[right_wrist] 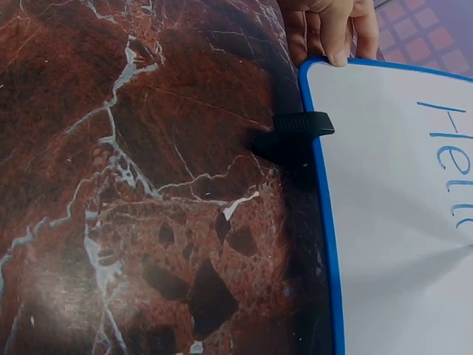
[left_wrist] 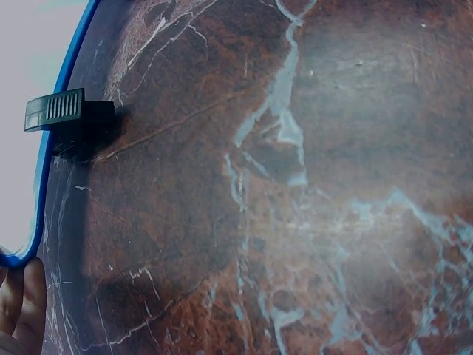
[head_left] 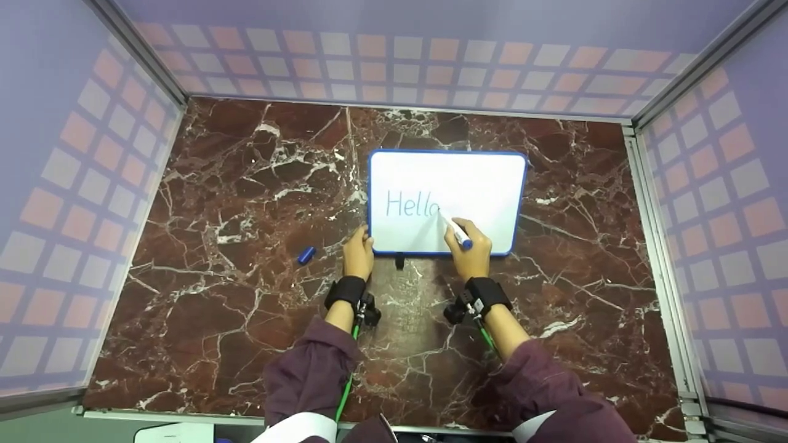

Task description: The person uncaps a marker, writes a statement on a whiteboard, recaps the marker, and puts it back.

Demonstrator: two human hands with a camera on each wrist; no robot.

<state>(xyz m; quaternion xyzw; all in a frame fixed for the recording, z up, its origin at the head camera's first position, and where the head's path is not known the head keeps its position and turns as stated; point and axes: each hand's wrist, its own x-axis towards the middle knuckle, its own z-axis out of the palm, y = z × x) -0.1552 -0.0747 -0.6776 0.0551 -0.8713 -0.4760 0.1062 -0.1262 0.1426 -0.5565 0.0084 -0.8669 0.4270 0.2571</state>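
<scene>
A whiteboard [head_left: 474, 178] with a blue frame lies on the marble-patterned table, bearing "Hello" in blue. My right hand [head_left: 473, 249] grips a white marker with a blue end [head_left: 457, 231] and leans over the lower part of the board. The marker's tip is right at the final "o". At the board's lower left corner, my left hand [head_left: 357, 253] pinches the frame, its thumb [right_wrist: 338, 48] over the edge. A black clip [left_wrist: 63, 109] sits on the near edge between the hands. In the right wrist view, the right hand and marker are out of sight.
A blue marker cap [head_left: 306, 255] lies on the table [head_left: 203, 307] to the left of my left hand. Checkered panels [head_left: 369, 61] enclose the back and both sides. Green cables [head_left: 346, 394] run from the black wrist cameras.
</scene>
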